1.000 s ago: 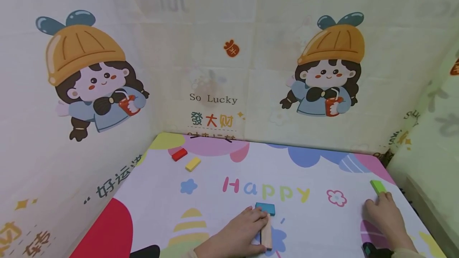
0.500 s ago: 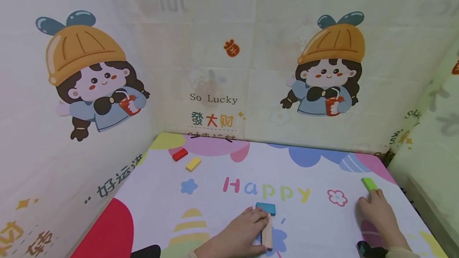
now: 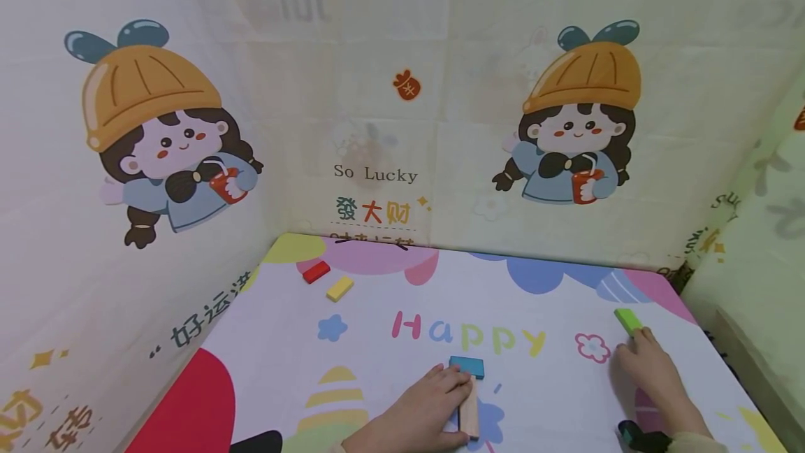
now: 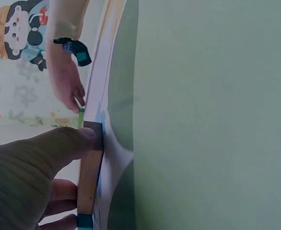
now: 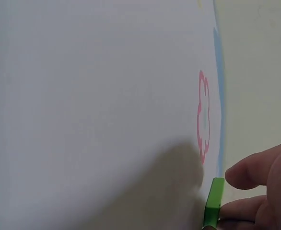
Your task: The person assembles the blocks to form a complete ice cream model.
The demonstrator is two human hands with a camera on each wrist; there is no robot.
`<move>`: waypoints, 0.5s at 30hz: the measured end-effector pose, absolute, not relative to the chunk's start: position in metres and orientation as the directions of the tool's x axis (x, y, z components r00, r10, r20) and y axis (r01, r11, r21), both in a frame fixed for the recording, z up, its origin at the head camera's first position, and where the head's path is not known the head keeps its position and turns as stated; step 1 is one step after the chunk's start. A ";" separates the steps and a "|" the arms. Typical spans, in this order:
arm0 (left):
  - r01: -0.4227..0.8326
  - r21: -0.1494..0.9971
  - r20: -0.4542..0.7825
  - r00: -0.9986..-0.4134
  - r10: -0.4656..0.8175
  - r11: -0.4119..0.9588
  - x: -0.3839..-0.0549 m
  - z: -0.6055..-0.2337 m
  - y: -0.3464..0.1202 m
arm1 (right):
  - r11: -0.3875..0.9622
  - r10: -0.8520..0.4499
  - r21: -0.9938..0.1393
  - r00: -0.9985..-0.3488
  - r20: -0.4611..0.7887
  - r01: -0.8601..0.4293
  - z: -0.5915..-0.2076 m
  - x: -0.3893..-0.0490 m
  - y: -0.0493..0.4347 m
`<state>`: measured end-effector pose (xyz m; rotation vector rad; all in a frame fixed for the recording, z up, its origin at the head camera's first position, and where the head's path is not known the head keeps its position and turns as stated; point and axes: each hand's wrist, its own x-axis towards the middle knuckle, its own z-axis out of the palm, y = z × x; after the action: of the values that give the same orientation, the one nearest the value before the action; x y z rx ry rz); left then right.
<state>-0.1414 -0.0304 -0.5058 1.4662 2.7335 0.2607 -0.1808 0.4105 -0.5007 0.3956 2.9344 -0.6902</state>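
Note:
In the head view a plain wooden block (image 3: 468,408) stretches toward the near edge, its far end against a blue block (image 3: 467,367). My left hand (image 3: 418,407) lies along its left side, fingertips reaching over the blue block. The left wrist view shows the thumb (image 4: 85,136) pressed on the wooden block's near end, the other fingers beside it. At the right, my right hand (image 3: 650,369) holds a green block (image 3: 627,321) by its near end. In the right wrist view fingers touch the green block's side, while one digit stands apart above it.
A red block (image 3: 316,272) and a yellow block (image 3: 340,289) lie near the table's back left. The table (image 3: 541,404) has a printed cover with "Happy" across it. Printed cloth walls (image 3: 465,124) stand at the back and both sides.
My right hand has moved left with the green block, from close to the table's right edge toward the printed pink flower. The left hand and the blocks under it have stayed put.

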 end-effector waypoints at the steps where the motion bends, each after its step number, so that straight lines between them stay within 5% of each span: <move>1: 0.824 0.161 0.053 -0.557 0.829 0.543 -0.141 -0.505 -0.030 | 0.864 0.222 -0.425 -0.962 -0.159 0.269 -0.501 -0.182 0.410; 15: 0.823 0.159 0.075 -0.561 0.824 0.545 -0.139 -0.505 -0.030 | 0.866 0.169 -0.447 -0.972 -0.161 0.225 -0.497 -0.183 0.379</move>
<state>-0.1394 -0.0296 -0.5055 1.4678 2.7541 0.2764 -0.1829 0.3794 -0.4965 0.3094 2.9214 -0.7210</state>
